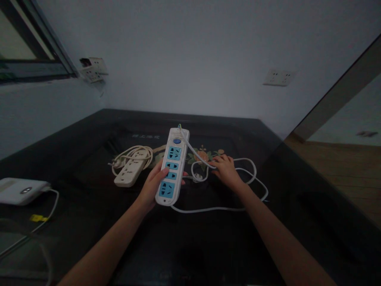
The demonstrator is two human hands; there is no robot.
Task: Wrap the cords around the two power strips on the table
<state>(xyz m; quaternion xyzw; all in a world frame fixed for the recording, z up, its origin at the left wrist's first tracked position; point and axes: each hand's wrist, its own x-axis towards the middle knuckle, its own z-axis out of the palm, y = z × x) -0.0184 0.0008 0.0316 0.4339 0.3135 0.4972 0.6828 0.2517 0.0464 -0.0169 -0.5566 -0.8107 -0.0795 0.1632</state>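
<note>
Device (25, 192), white and box-shaped, small dark oval display, at nine o'clock from the white power strip (172, 166); thin white cable (58, 195) at its right edge. Window (26, 39), dark-framed, at ten o'clock. Tag (36, 218), yellow, just beside the cable, between eight and nine o'clock. Wall sockets (99, 66), grouped near the corner, between ten and eleven o'clock. Cream power strip (129, 174), own cord looped over its far half, lying on the black worktop (190, 238) at nine o'clock. Left hand (152, 183): grip closed round the lower half of the white power strip, thumb on the face, fingertips showing past the far edge. White power strip itself: blue socket panels, one blue switch, held face toward the viewer, upper end pointing between twelve and one o'clock; thin coloured wires at that end. Plug-like end (197, 177), indistinct, between three and four o'clock. Floral print (201, 155), between two and three o'clock. Right hand (224, 169), at three o'clock: grip narrowed, thumb and forefinger on the white cord (214, 208), which loops about on the worktop. Wall socket plate (279, 77), at two o'clock. Floor (342, 171), wooden, at three o'clock.
</note>
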